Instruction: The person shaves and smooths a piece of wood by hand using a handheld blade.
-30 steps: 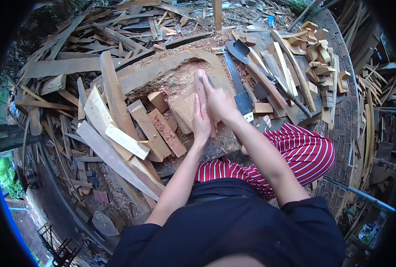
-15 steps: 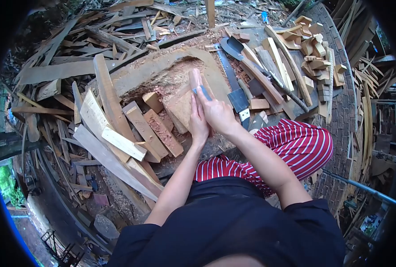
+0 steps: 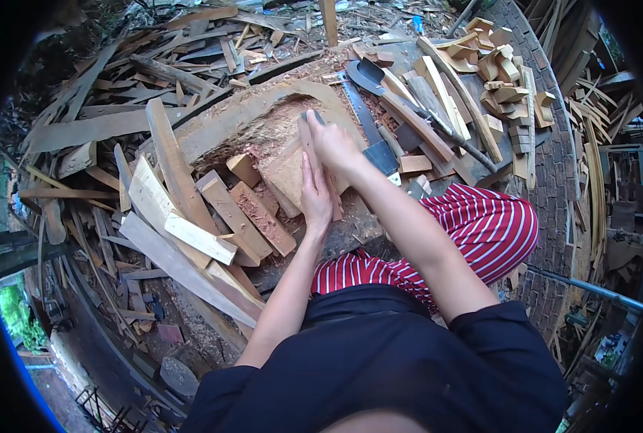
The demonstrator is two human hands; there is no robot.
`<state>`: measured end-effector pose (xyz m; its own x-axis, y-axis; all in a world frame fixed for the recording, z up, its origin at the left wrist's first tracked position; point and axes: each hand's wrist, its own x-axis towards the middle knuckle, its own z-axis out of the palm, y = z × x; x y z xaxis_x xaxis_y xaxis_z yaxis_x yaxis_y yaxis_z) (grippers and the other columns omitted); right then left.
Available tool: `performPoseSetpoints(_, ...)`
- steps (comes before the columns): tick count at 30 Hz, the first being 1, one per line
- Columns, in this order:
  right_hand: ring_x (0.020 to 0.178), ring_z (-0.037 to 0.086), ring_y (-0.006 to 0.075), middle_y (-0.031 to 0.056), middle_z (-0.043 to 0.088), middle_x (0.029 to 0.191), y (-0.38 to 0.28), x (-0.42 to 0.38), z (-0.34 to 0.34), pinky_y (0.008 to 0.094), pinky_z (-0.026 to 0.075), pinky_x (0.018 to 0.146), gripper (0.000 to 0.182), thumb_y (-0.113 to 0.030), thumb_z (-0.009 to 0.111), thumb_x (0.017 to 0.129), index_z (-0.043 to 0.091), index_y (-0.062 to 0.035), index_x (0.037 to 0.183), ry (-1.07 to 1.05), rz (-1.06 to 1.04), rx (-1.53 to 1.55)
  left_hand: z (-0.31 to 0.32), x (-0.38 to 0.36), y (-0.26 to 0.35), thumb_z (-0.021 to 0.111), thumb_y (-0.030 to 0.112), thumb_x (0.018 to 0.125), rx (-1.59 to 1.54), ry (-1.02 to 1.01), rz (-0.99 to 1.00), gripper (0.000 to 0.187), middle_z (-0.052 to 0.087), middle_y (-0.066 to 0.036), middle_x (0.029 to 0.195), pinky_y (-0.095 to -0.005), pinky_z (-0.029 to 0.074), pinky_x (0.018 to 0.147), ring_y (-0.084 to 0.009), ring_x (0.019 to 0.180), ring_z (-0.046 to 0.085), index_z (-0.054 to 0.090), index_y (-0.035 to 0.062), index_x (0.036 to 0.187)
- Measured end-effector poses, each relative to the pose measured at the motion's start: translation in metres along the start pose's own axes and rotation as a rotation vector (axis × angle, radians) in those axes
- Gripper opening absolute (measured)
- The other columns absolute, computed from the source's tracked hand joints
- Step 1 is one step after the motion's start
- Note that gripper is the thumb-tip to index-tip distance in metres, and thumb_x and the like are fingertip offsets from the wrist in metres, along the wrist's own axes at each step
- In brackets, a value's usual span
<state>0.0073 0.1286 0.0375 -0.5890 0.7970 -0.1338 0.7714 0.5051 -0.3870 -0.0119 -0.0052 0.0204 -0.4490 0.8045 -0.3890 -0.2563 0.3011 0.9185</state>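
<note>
A narrow reddish-brown piece of wood [image 3: 305, 137] lies tilted over a wooden block [image 3: 281, 172]. My left hand [image 3: 317, 202] is closed on its lower part, fingers stretched along its left side. My right hand [image 3: 334, 148] is closed at its upper end, pinching a small blue-grey sheet [image 3: 315, 117] that looks like sandpaper against the wood. Most of the sheet is hidden by the fingers. Behind the block is a large timber [image 3: 263, 108] with a rough hollow and reddish shavings.
To the right lie a saw blade [image 3: 361, 112], a dark broad blade [image 3: 383, 157] and a curved black tool [image 3: 365, 74]. Cut wood blocks [image 3: 505, 68] are piled farther right. On the left are wood bars [image 3: 235, 216] and long boards [image 3: 173, 159].
My right hand has slid up and away along the wood with the blue-grey sheet, to the far end. My left hand stays on the wood; the view has shifted slightly.
</note>
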Motion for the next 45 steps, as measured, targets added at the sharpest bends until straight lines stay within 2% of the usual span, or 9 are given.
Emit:
performPoseSetpoints(7,0.067,0.065,0.0422,0.0273,0.064,0.077,0.002,-0.034,-0.010,0.0518,0.052,0.060,0.046,-0.026,0.043,0.095,0.038,-0.0172,0.140,-0.089,-0.027,0.307,-0.023,0.003,0.006,0.029,0.031,0.103,-0.711,-0.180,-0.242,0.051,0.046,-0.007,0.060,-0.0265,0.041,0.031,-0.0157,0.040,0.046,0.010,0.0280,0.150)
performPoseSetpoints(8,0.067,0.065,0.0421,0.0272,0.064,0.076,-0.006,-0.059,-0.015,0.0524,0.052,0.060,0.047,-0.026,0.043,0.095,0.036,-0.0181,0.141,-0.092,-0.006,0.231,-0.039,0.015,-0.022,0.026,0.028,0.103,-0.834,-0.537,-0.020,0.049,0.058,-0.012,0.083,-0.0319,0.055,0.052,-0.0195,0.064,0.062,0.013,0.0211,0.150)
performPoseSetpoints(9,0.067,0.065,0.0420,0.0271,0.063,0.075,-0.014,-0.082,-0.018,0.0530,0.052,0.061,0.049,-0.025,0.043,0.094,0.035,-0.0190,0.142,-0.089,0.014,0.153,-0.033,0.017,-0.024,0.026,0.028,0.103,-0.832,-0.532,-0.025,0.049,0.058,-0.012,0.083,-0.0319,0.055,0.052,-0.0195,0.064,0.062,0.013,0.0211,0.150)
performPoseSetpoints(11,0.068,0.065,0.0421,0.0267,0.063,0.073,-0.019,-0.110,-0.019,0.0535,0.051,0.061,0.052,-0.024,0.045,0.093,0.032,-0.0208,0.144,-0.123,0.004,0.020,-0.010,0.020,-0.018,0.023,0.025,0.104,-0.557,0.006,0.088,0.048,0.053,-0.015,0.122,-0.0340,0.052,0.089,-0.0214,0.107,0.059,0.015,0.0120,0.149)
performPoseSetpoints(13,0.069,0.065,0.0428,0.0268,0.063,0.073,-0.020,-0.109,-0.023,0.0532,0.051,0.061,0.054,-0.023,0.046,0.092,0.032,-0.0201,0.144,-0.151,-0.017,0.011,-0.016,0.015,-0.007,0.021,0.023,0.104,-0.556,-0.094,0.035,0.047,0.036,-0.012,0.144,-0.0321,0.034,0.109,-0.0205,0.132,0.039,0.017,0.0053,0.148)
performPoseSetpoints(19,0.072,0.066,0.0397,0.0254,0.064,0.075,-0.033,-0.082,-0.020,0.0504,0.052,0.065,0.051,-0.020,0.042,0.093,0.034,-0.0152,0.143,-0.150,-0.082,-0.017,-0.032,0.046,-0.024,0.020,0.026,0.104,-0.725,-0.173,-0.079,0.046,0.045,-0.013,0.134,-0.0364,0.043,0.102,-0.0207,0.120,0.051,0.020,0.0097,0.147)
performPoseSetpoints(23,0.070,0.066,0.0393,0.0263,0.064,0.076,-0.022,-0.094,-0.020,0.0497,0.052,0.063,0.051,-0.019,0.045,0.092,0.037,-0.0141,0.142,-0.189,-0.102,0.075,-0.036,0.039,-0.030,0.019,0.029,0.104,-0.653,-0.179,-0.116,0.046,0.059,-0.010,0.098,-0.0301,0.056,0.055,-0.0186,0.067,0.062,0.015,0.0199,0.149)
performPoseSetpoints(24,0.070,0.065,0.0409,0.0289,0.063,0.076,-0.019,-0.090,-0.027,0.0515,0.052,0.064,0.052,-0.018,0.047,0.091,0.037,-0.0135,0.142,-0.249,-0.036,0.252,-0.036,0.029,-0.019,0.019,0.031,0.104,-0.686,-0.211,-0.224,0.047,0.054,-0.008,0.073,-0.0255,0.045,0.035,-0.0160,0.044,0.050,0.011,0.0261,0.150)
performPoseSetpoints(45,0.081,0.064,0.0457,0.0306,0.063,0.085,-0.020,-0.073,-0.031,0.0547,0.050,0.073,0.055,-0.017,0.046,0.089,0.033,-0.0109,0.142,-0.187,0.064,0.109,-0.016,0.008,0.012,0.025,0.035,0.103,-0.370,-0.113,-0.182,0.050,0.053,-0.006,0.068,-0.0243,0.043,0.034,-0.0129,0.044,0.050,0.010,0.0256,0.150)
